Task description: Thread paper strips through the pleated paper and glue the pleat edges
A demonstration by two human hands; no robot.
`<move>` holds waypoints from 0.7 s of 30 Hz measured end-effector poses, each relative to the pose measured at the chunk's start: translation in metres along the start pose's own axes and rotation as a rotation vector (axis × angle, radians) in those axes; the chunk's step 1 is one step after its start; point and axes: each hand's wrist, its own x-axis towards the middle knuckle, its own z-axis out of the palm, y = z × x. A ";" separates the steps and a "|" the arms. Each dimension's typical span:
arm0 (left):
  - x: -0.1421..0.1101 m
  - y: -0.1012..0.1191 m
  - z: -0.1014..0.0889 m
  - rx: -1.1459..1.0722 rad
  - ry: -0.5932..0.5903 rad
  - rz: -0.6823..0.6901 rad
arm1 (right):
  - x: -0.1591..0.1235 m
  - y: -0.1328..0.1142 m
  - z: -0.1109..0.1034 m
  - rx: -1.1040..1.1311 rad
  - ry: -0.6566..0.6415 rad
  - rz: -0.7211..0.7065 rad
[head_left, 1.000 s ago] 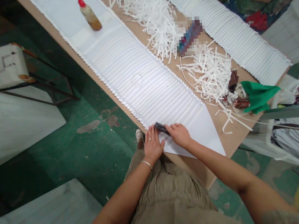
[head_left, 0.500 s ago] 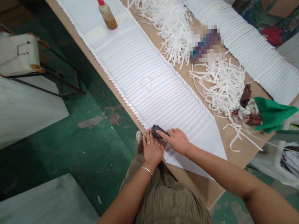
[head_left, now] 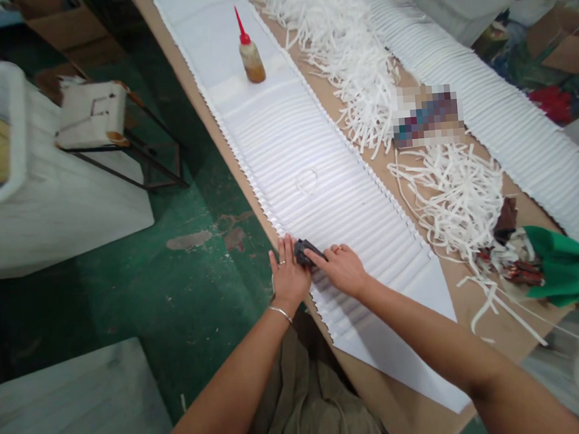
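My right hand (head_left: 344, 269) grips a small black hand tool (head_left: 304, 252), index finger stretched along its top. Its exact kind does not show. The tool rests on the near edge of a long white sheet (head_left: 323, 141) covered in rows of narrow white strips. Beside the tool, my left hand (head_left: 290, 277) lies flat with fingers extended over that same edge, nothing gripped in it. Farther up the sheet sits a loose ring of thin white strip (head_left: 307, 181). A bottle with a red pointed nozzle (head_left: 252, 63) stands on the sheet's far part, holding amber liquid.
Heaps of loose white strips (head_left: 448, 198) lie on the brown table (head_left: 384, 397) right of the sheet. Beyond them is a second ribbed white sheet (head_left: 492, 121). A green cloth (head_left: 568, 262) is at the right. To the left stand a stool (head_left: 92, 115) and large white bins (head_left: 83, 213).
The view has shifted, so the table sits lower and farther right. Both hands and the tool have moved a little up along the sheet's near edge. The right hand keeps its grip.
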 end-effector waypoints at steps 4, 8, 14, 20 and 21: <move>0.001 -0.003 0.009 0.046 0.012 -0.014 | 0.016 0.067 -0.027 -0.196 0.094 0.322; -0.006 -0.009 0.009 -0.009 0.060 0.014 | 0.023 0.141 -0.065 -0.261 0.167 0.609; 0.057 -0.042 -0.015 -0.051 0.136 -0.040 | 0.065 0.012 -0.022 -0.190 0.169 0.007; 0.092 -0.060 -0.013 0.010 0.034 -0.021 | 0.091 0.058 -0.024 -0.265 0.151 0.227; 0.090 -0.061 -0.012 -0.002 0.039 -0.023 | 0.091 0.085 -0.035 -0.282 0.166 0.385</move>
